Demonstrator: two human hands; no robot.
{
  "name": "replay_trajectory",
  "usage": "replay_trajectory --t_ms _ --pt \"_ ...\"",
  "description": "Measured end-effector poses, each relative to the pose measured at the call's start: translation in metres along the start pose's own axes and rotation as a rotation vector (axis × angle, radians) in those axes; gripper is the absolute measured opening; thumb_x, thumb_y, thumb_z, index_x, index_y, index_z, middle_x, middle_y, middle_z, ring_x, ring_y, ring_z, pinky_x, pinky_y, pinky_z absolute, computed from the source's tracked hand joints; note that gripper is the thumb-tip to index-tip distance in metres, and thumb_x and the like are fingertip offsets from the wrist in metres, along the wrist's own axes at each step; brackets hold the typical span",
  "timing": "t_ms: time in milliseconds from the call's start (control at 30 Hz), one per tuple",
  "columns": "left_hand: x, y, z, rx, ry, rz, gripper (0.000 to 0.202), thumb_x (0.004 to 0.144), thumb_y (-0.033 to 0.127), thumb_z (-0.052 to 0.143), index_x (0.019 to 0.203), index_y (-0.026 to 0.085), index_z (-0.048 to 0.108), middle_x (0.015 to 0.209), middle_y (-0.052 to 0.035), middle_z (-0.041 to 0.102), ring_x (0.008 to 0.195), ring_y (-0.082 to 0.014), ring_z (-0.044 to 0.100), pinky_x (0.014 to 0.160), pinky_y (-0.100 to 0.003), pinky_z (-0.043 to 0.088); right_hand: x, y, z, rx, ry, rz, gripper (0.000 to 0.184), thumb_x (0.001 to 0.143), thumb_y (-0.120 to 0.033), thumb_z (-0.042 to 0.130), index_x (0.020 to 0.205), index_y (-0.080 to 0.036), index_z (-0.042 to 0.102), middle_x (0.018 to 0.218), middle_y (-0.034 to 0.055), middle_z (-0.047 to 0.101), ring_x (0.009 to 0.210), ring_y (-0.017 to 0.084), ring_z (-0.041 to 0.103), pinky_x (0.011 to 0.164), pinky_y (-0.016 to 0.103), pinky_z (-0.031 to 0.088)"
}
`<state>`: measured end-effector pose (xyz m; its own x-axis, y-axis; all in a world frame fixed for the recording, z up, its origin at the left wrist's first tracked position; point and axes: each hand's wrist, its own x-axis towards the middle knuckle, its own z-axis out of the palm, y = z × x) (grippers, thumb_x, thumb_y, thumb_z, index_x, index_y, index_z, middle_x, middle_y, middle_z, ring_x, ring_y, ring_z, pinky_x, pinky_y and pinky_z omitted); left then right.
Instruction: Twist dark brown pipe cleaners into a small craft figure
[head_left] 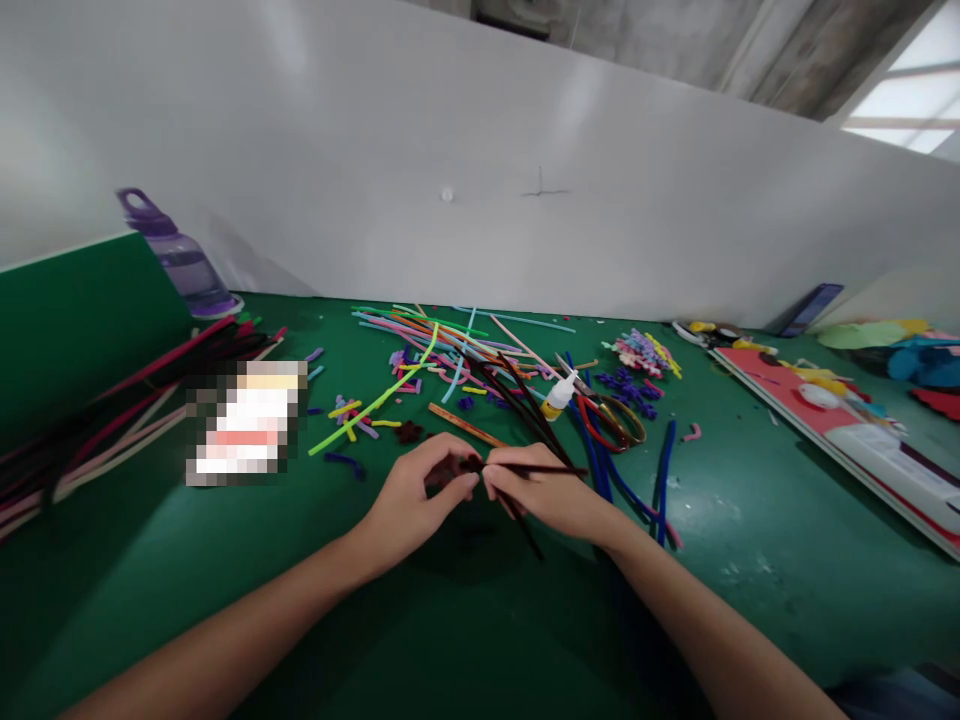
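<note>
Both my hands meet over the middle of the green table [465, 640]. My left hand [420, 500] is closed in a pinch on one end of a dark pipe cleaner [544, 469]. My right hand [551, 495] is closed on the same pipe cleaner, whose free end sticks out to the right. Just beyond my fingers lies a pile of colourful pipe cleaners [442, 345] and several short cut pieces [352, 412]. More dark stems [517, 400] run from the pile towards my right hand.
A small glue bottle [559, 395] and scissors [611, 420] lie right of the pile, with blue stems [660, 480] beside them. Long stems [112, 420] and a purple water bottle [180, 260] sit at left. A red board [840, 430] with craft pieces is at right.
</note>
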<state>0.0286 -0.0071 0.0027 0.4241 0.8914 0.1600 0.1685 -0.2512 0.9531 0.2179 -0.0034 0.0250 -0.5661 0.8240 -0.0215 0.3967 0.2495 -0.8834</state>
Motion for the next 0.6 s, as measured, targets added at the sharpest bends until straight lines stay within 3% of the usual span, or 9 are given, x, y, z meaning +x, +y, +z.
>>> replay_trajectory --t_ms 133,267,433,600 --pt "-0.003 -0.003 0.002 0.156 0.053 0.212 0.033 0.08 0.012 0.057 0.111 0.021 0.051 0.107 -0.0081 0.054 0.09 -0.0181 0.057 0.063 -0.024 0.051 0.003 0.003 0.003 0.61 -0.089 0.248 0.027 0.086 -0.025 0.042 0.062 -0.016 0.048 0.043 -0.0064 0.037 0.035 0.008 0.042 0.038 0.02 0.026" --pt "-0.005 -0.005 0.003 0.264 0.065 0.31 0.029 0.08 0.005 0.052 0.103 0.021 0.058 0.109 -0.0079 0.052 0.098 -0.0183 0.055 0.066 -0.024 0.051 0.005 0.01 0.005 0.923 -0.21 0.349 0.027 0.084 -0.026 0.044 0.06 -0.015 0.05 0.038 -0.0077 0.034 0.032 0.007 0.04 0.036 0.018 0.024" --pt "-0.004 -0.006 0.002 0.299 0.11 0.336 0.016 0.083 0.007 0.052 0.091 0.018 0.061 0.102 -0.0074 0.056 0.092 -0.0169 0.056 0.067 -0.025 0.049 0.005 0.014 0.005 1.061 -0.296 0.391 0.026 0.085 -0.026 0.045 0.062 -0.014 0.052 0.038 -0.0074 0.034 0.033 0.007 0.039 0.037 0.018 0.024" --pt "-0.004 -0.002 0.001 0.259 0.101 0.28 0.01 0.085 0.01 0.053 0.085 0.017 0.06 0.096 -0.0067 0.057 0.083 -0.0149 0.057 0.063 -0.024 0.047 0.005 0.01 0.006 0.894 -0.247 0.332 0.025 0.086 -0.025 0.044 0.064 -0.015 0.049 0.043 -0.0075 0.034 0.035 0.007 0.04 0.039 0.019 0.024"
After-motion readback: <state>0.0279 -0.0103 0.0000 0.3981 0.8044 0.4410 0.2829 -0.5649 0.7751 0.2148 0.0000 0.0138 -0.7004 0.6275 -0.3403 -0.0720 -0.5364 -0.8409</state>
